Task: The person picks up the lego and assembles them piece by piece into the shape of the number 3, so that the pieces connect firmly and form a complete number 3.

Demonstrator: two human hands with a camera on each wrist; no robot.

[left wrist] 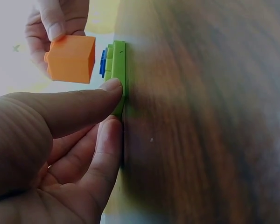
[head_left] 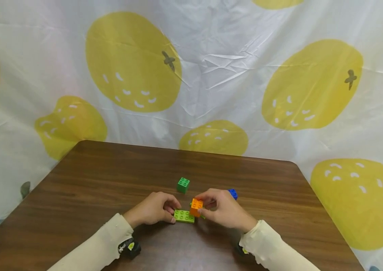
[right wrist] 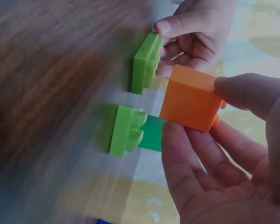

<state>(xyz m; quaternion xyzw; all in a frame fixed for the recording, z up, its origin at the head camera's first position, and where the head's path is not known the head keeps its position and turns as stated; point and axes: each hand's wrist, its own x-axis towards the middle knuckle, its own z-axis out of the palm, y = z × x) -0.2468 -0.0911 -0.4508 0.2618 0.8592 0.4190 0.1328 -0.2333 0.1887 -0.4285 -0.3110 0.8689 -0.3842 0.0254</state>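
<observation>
Orange block (head_left: 196,207), the centre of the clock (head view): pinched between thumb and fingers of the right hand (head_left: 223,209), apart from the lime plate (head_left: 182,216) at 8 o'clock. Fingers of the left hand (head_left: 155,209) pinch the plate's far-left end. Likely faults: pressed down askew, the block could miss the studs; a slack left pinch could let the plate skid; right fingers could knock the light-green brick (right wrist: 120,131) close by. Dark green block (head_left: 183,185) at 11 o'clock, blue block (head_left: 233,194) at 2, limit sideways travel. Tabletop (head_left: 123,165) opens widest towards 10, its edges well away.
</observation>
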